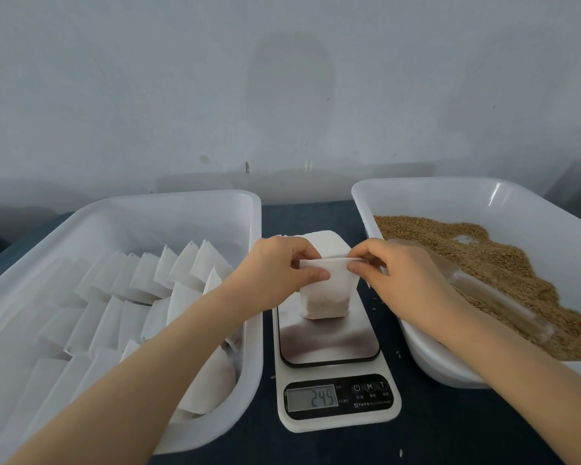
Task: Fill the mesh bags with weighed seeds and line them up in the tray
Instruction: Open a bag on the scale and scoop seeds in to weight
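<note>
Bag (326, 298) on scale (336, 391): both hands (275, 266) (396, 273) pinch its mouth. Risk: tipping spills seeds onto bench (450, 427).

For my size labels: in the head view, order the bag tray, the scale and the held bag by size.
1. bag tray
2. scale
3. held bag
The gaps are plain, so nearness hardly matters.

Mesh bag (326, 298), part-filled, upright on scale (329, 344) platform; top edge pinched at either end by left grip (275, 266) and right grip (399, 276). Display (322, 397) shows digits 249. Left tray (114, 209): rows of white bags (148, 283). Right tray (416, 187): brown seeds (490, 253), clear scoop (497, 298) lying in them. Flat bag stack (326, 241) behind scale. Dark surface (433, 427) beneath.
</note>
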### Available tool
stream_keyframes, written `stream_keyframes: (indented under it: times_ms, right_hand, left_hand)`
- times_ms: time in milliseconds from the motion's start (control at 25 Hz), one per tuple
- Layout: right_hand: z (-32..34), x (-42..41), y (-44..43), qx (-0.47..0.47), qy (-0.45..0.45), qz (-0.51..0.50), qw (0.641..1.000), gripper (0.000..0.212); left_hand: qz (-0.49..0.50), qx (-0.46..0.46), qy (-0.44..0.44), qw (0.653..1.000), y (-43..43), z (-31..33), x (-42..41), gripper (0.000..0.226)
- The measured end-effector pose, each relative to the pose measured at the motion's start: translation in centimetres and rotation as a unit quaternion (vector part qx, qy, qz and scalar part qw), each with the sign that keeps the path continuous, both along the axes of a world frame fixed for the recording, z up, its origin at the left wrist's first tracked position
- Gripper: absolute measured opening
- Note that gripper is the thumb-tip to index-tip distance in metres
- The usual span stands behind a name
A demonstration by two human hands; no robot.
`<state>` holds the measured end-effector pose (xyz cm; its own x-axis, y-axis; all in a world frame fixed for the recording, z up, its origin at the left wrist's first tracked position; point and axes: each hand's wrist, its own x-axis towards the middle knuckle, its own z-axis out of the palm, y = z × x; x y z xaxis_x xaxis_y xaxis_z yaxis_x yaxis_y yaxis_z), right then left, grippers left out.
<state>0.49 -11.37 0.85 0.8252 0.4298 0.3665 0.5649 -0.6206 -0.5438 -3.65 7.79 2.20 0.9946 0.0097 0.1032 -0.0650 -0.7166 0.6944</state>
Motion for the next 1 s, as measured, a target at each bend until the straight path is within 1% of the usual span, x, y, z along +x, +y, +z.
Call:
stream_keyframes:
  times_ms: [360,1000]
  right_hand:
    - [-0.03,0.05,0.02,0.002,-0.002,0.002,1.000,0.005]
    - [0.09,-0.01,0.09,-0.004,-0.008,-0.007,1.000,0.008]
  left_hand:
    - [-0.001,0.004,-0.003,1.000,-0.05,-0.03,0.04,0.009]
    - [-0.005,0.007,-0.008,1.000,0.01,-0.14,0.11,0.009]
